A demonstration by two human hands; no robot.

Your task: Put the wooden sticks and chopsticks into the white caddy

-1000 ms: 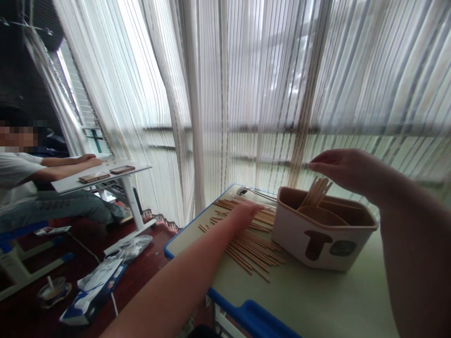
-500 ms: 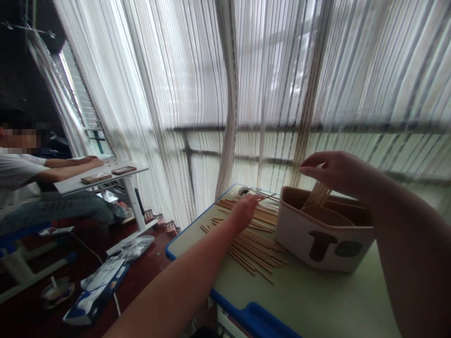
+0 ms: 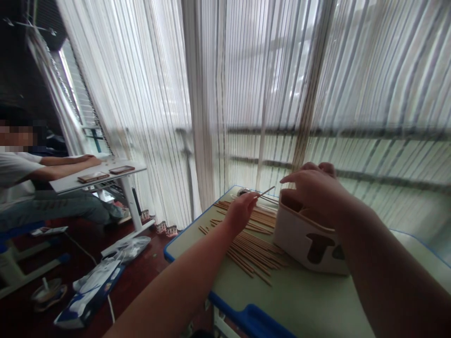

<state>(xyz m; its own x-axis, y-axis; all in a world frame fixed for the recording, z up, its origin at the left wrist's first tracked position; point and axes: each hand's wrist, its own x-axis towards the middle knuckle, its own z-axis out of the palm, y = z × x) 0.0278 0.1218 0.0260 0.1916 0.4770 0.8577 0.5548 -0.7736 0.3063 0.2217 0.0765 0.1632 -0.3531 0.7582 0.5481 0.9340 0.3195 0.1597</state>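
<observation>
My left hand (image 3: 243,209) is closed in a pinch on a thin stick (image 3: 267,191), whose end points up and right. Below that hand many slim brown sticks (image 3: 252,251), chopstick-like, are spread in loose rows on the table. My right hand (image 3: 313,185) hovers over the top of a white box with a tan rim (image 3: 303,239). Its index finger reaches out to the left, apart from the other fingers, and I see nothing held in it. The hand and forearm hide much of the box's opening and its right end.
The pale table (image 3: 299,303) has a blue edge. A small round metallic object (image 3: 243,191) lies at its back corner. To the left, a person sits at a white desk (image 3: 70,183) with two flat cases. A blue-and-white box (image 3: 89,293) and a cup (image 3: 49,293) are on the floor.
My right hand has moved left from over the box's middle, its index finger now stretched out. The pale strips seen beneath it are now hidden. My left hand keeps its stick, tilted more upward.
</observation>
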